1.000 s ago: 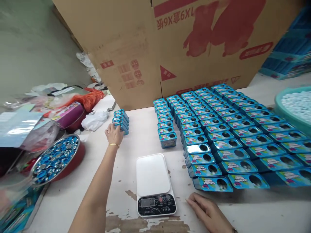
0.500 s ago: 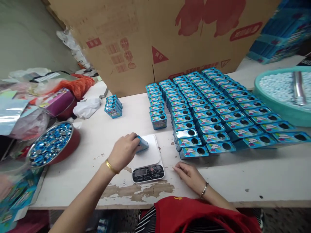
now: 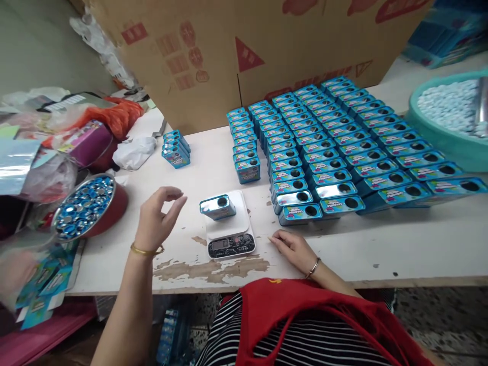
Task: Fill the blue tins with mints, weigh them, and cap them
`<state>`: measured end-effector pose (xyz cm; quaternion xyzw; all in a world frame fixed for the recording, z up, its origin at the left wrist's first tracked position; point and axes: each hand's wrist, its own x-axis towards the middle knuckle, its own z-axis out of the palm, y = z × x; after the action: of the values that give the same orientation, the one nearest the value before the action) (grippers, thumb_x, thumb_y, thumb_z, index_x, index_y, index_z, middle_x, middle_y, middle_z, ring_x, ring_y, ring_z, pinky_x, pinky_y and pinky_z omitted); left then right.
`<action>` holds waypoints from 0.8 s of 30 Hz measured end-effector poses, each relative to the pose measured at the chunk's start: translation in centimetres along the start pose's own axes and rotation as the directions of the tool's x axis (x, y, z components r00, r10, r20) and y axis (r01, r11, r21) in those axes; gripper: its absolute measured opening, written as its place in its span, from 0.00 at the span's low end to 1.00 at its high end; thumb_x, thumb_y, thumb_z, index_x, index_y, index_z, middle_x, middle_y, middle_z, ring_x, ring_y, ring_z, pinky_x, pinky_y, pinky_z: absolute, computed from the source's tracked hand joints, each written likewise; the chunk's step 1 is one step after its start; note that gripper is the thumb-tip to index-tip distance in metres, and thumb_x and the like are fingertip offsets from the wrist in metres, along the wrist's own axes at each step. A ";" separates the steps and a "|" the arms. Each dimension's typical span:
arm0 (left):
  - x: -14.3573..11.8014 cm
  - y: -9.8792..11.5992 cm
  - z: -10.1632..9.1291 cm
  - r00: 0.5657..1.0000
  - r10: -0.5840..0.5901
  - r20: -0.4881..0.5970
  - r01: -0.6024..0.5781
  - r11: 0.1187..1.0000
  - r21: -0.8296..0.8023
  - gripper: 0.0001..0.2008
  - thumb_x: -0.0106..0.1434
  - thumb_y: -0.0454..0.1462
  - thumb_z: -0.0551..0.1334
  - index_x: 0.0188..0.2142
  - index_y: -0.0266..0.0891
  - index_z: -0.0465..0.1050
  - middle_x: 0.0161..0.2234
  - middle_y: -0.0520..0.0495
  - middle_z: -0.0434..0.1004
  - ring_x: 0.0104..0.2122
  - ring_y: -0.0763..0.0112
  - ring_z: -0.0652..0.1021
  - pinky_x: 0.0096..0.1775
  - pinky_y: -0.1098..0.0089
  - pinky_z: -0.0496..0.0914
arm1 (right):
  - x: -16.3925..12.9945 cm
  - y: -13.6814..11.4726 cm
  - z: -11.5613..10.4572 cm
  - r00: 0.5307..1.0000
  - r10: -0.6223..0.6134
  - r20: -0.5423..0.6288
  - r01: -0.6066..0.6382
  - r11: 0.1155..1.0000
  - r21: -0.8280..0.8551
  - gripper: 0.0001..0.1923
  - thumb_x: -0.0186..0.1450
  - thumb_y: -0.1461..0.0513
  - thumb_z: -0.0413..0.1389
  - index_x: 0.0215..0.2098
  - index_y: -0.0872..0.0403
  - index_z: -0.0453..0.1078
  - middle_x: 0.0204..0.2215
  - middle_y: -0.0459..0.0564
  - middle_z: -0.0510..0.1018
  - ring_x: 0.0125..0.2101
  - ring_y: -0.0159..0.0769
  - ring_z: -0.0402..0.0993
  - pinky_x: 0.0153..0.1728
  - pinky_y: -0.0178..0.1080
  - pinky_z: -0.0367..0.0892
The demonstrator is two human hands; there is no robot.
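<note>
A small blue tin [image 3: 218, 209] with a round hole in its top stands upright on the white platform of a kitchen scale [image 3: 230, 230]. To the left of the tin, my left hand [image 3: 158, 213] hangs in the air, thumb and fingers apart, holding nothing. My right hand [image 3: 292, 245] rests on the table right of the scale, its fingers curled together; whether anything is inside them is hidden. Just beyond it begin the rows of blue tins [image 3: 301, 212], each with an open hole on top.
A red bowl of shiny blue caps [image 3: 120, 203] sits at left. A turquoise basin [image 3: 423, 129] of pale candies with a metal scoop is at far right. Several tins [image 3: 176, 155] stand apart at back left. A large cardboard box [image 3: 213, 61] closes off the back.
My left hand has let go of the tin on the scale and drawn back to the left. My right hand stays resting by the scale. The view has tilted downward.
</note>
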<state>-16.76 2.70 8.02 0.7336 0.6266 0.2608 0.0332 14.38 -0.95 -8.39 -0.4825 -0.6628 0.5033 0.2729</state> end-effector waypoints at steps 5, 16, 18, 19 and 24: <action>-3.8 -3.2 1.4 0.976 -0.218 -0.007 0.216 0.969 -0.119 0.11 0.62 0.44 0.59 0.38 0.37 0.71 0.34 0.48 0.76 0.34 0.72 0.76 0.40 0.70 0.70 | 0.0 0.2 0.0 1.000 0.004 -0.004 -0.004 1.000 -0.010 0.17 0.67 0.52 0.46 0.26 0.53 0.63 0.21 0.44 0.67 0.24 0.32 0.63 0.29 0.35 0.57; -5.5 -2.9 4.5 0.997 0.013 -0.079 -0.018 0.998 -0.064 0.12 0.63 0.39 0.59 0.46 0.40 0.70 0.43 0.44 0.75 0.44 0.67 0.75 0.47 0.64 0.69 | 0.0 0.3 0.3 0.999 0.053 0.000 -0.053 0.999 -0.008 0.17 0.66 0.51 0.47 0.26 0.53 0.63 0.20 0.43 0.62 0.24 0.31 0.59 0.27 0.35 0.56; -5.8 -2.2 4.9 0.984 0.145 -0.106 -0.140 0.989 0.055 0.16 0.62 0.39 0.60 0.51 0.42 0.68 0.50 0.41 0.71 0.52 0.62 0.71 0.52 0.58 0.66 | 0.0 0.2 0.4 0.998 0.064 0.002 -0.064 0.998 -0.003 0.17 0.66 0.51 0.47 0.26 0.53 0.63 0.20 0.43 0.62 0.23 0.31 0.59 0.27 0.35 0.56; -6.0 -1.9 5.2 0.977 0.191 -0.099 -0.180 0.978 0.109 0.19 0.62 0.40 0.61 0.53 0.43 0.66 0.54 0.40 0.69 0.55 0.59 0.68 0.54 0.55 0.63 | 0.0 0.1 0.4 0.997 0.071 0.004 -0.071 0.997 0.000 0.17 0.66 0.51 0.47 0.26 0.53 0.63 0.20 0.43 0.62 0.23 0.31 0.59 0.27 0.35 0.55; -6.0 -0.4 6.1 0.964 0.258 -0.067 -0.233 0.937 0.261 0.25 0.61 0.45 0.60 0.57 0.44 0.61 0.61 0.39 0.61 0.61 0.53 0.60 0.59 0.48 0.54 | 0.2 0.0 0.2 0.997 0.079 0.006 -0.079 0.997 0.005 0.17 0.66 0.51 0.47 0.26 0.53 0.62 0.20 0.43 0.62 0.23 0.31 0.58 0.27 0.35 0.56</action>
<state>-15.03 -1.10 0.54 0.7903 0.5589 0.2181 -0.1244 14.16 -0.84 -8.50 -0.5063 -0.6425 0.5169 0.2524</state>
